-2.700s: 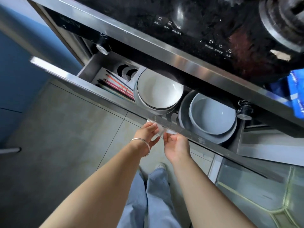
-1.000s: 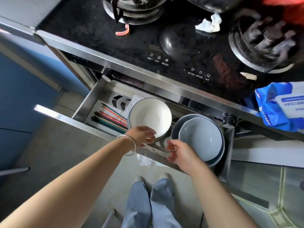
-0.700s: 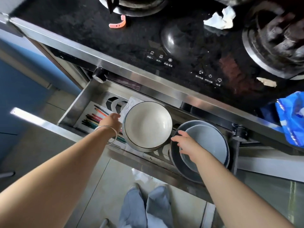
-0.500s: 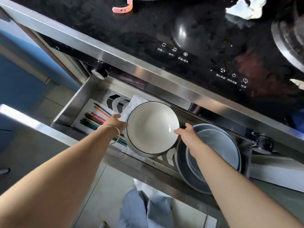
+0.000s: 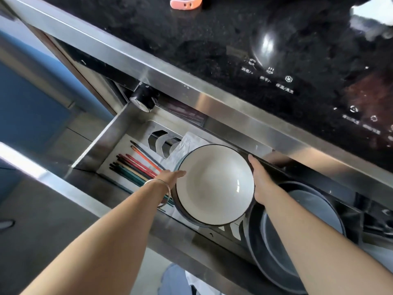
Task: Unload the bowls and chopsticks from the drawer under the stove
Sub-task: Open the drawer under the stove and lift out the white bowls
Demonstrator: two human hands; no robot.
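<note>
The steel drawer (image 5: 100, 143) under the stove stands pulled out. A white bowl (image 5: 212, 184) with a dark rim sits in its middle. My left hand (image 5: 170, 177) presses the bowl's left side and my right hand (image 5: 260, 179) cups its right side, so both hands hold it. Several coloured chopsticks (image 5: 134, 167) lie in the tray at the drawer's left, partly under my left wrist. A grey bowl (image 5: 314, 211) rests in a larger dark dish (image 5: 255, 248) at the right, partly hidden by my right forearm.
The black stove top (image 5: 212, 39) with touch controls overhangs the drawer's back. A round knob (image 5: 143, 99) sticks out at the drawer's back left corner. White paper (image 5: 189, 143) lies behind the white bowl. An orange clip (image 5: 185, 2) lies on the stove. Blue cabinet (image 5: 25, 103) at left.
My hands left the drawer's front edge and reached in; both now close around the white bowl's sides. My head moved closer to the drawer.
</note>
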